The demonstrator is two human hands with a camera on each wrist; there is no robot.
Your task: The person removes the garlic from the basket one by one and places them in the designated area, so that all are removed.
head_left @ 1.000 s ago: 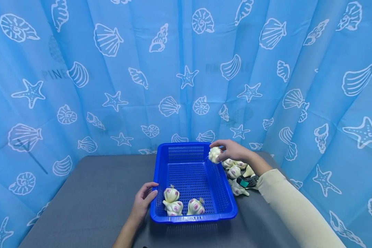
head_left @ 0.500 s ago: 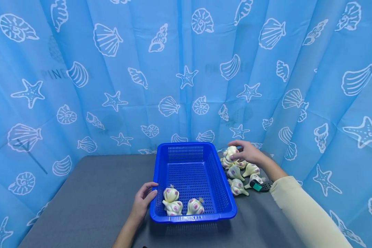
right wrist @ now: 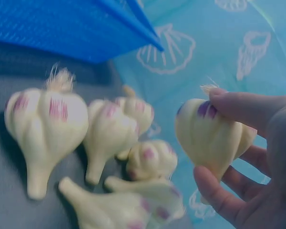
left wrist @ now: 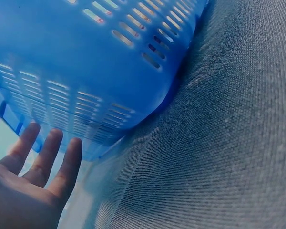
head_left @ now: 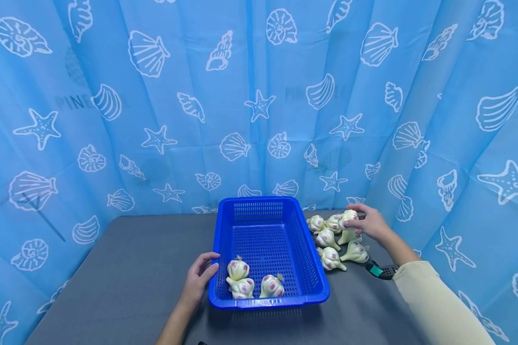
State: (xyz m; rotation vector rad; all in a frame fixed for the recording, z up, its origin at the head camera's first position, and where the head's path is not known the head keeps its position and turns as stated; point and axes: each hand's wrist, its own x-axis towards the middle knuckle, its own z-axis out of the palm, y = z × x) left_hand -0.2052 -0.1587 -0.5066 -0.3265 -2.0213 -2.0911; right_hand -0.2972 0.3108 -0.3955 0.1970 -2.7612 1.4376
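Observation:
In the head view my right hand pinches a garlic bulb above the far right of a garlic pile. The right wrist view shows that held bulb between thumb and fingers, apart from the other bulbs. My left hand touches the left rim of a blue plastic basket. Its fingers look fairly straight beside the slotted wall in the left wrist view, where the thumb is hidden. Inside the basket's near end lie three garlic bulbs, one of them apart from the other two.
Several garlic bulbs lie close together along the basket's right side, on a grey cloth-covered table. A blue curtain with white shell prints hangs behind the table. A black band with a green patch circles the right wrist.
My right hand has carried its garlic bulb from the basket's far right rim rightward over the pile. The left hand, the basket and the three bulbs inside have stayed put.

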